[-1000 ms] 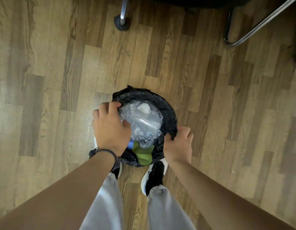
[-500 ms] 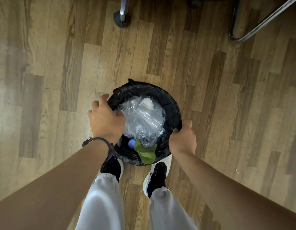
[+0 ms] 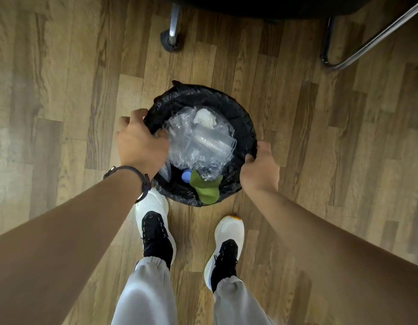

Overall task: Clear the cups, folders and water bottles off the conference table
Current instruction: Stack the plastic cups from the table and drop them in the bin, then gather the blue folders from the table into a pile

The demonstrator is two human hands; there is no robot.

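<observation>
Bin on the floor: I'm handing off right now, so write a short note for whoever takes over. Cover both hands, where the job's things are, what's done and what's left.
Left hand: grip on the bin rim, left side, fingers curled over the black liner.
Right hand: grip on the rim, right side.
In the bin: crushed clear cups, a white wad, a blue cap, a green scrap.
Done: at least some cups are binned.
Left: unknown. The table top is out of view, so check it for folders, bottles and any remaining cups. The bin stands on the wood floor by the person's shoes.
</observation>
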